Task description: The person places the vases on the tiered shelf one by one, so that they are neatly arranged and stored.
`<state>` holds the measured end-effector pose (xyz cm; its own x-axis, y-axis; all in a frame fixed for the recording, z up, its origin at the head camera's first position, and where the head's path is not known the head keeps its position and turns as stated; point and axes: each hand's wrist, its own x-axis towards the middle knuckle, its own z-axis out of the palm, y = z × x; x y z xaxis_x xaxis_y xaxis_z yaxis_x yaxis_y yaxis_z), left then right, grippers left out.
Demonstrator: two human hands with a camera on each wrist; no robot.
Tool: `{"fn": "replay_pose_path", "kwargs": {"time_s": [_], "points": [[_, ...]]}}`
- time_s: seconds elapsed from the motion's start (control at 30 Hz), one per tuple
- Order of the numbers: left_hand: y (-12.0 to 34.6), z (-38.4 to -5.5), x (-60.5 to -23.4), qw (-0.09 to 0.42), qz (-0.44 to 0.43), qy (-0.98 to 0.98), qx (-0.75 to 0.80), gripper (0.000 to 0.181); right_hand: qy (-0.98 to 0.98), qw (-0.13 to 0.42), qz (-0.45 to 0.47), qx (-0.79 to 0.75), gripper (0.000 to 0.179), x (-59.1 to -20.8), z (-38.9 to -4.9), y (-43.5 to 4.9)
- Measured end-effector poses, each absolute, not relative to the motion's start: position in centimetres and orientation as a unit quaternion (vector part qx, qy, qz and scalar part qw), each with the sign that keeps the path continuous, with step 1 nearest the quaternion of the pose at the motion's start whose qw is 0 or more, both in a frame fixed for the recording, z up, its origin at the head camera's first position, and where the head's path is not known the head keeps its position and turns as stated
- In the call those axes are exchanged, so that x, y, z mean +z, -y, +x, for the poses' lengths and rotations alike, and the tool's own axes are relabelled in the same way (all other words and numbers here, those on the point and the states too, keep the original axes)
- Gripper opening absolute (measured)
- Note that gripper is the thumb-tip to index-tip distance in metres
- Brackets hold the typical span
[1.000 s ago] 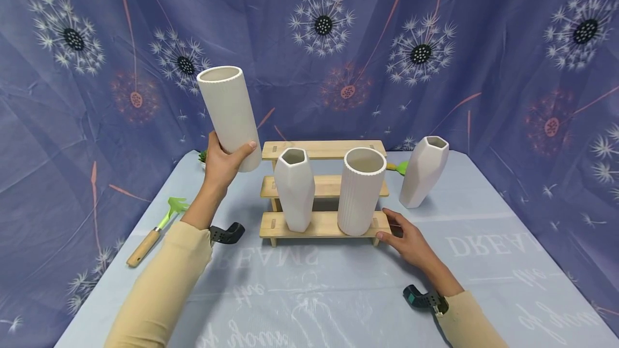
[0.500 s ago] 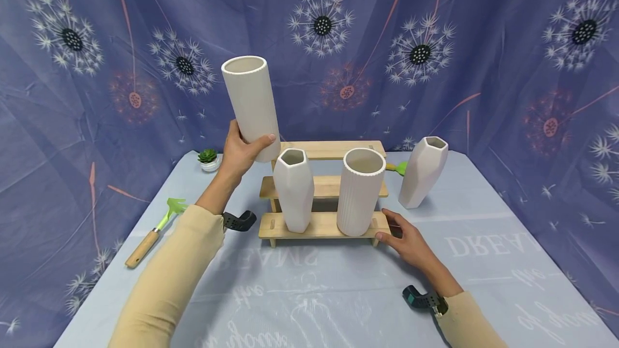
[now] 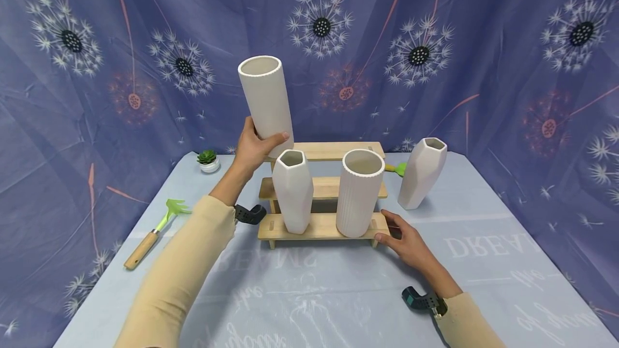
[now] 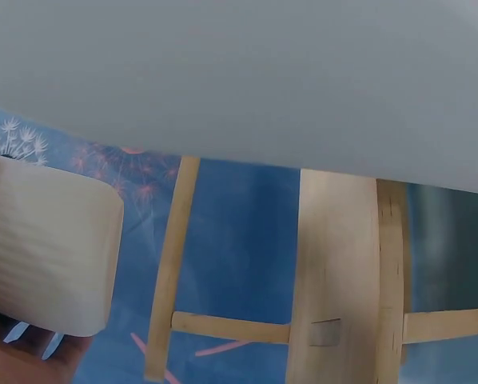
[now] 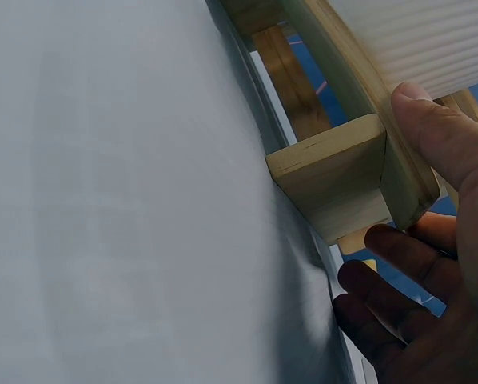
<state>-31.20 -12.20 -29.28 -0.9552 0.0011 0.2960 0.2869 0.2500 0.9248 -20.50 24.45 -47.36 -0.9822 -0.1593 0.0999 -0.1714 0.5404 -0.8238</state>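
Observation:
My left hand grips a tall white cylindrical vase near its base, thumb across the front. It is raised at the left end of the top tier and leans slightly left. In the left wrist view, the vase's ribbed lower end shows between thumb and fingers. My right hand holds the right end of the three-tier wooden stand; the right wrist view has its thumb on top of the board, fingers at its underside. On the bottom tier stand a white faceted vase and a wide ribbed vase.
Another white faceted vase stands right of the stand, near a green-ended tool partly hidden behind. At left lie a green hand rake with a wooden handle and a small potted succulent. A blue dandelion-print curtain hangs behind the table.
My left hand has carried the cylindrical vase rightward to the stand's top tier, uncovering the succulent. The right hand stays at the stand's end.

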Motion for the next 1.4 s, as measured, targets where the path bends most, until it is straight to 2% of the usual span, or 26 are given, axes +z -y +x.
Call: {"fn": "replay_pose_path", "kwargs": {"time_s": [0.6, 1.2, 1.4], "points": [[10.9, -32.5, -30.0, 0.09, -0.073, 0.81, -0.574, 0.084, 0.878, 0.002, 0.088, 0.47, 0.077, -47.3, -20.5, -24.4], [10.6, -32.8, -30.3, 0.077, -0.1, 0.796, -0.592, 0.086, 0.877, 0.009, 0.098, 0.47, 0.076, -47.1, -20.5, -24.4], [10.4, -33.1, -30.6, 0.065, -0.103, 0.805, -0.581, 0.094, 0.878, 0.006, 0.095, 0.469, 0.076, -47.2, -20.5, -24.4]]}}
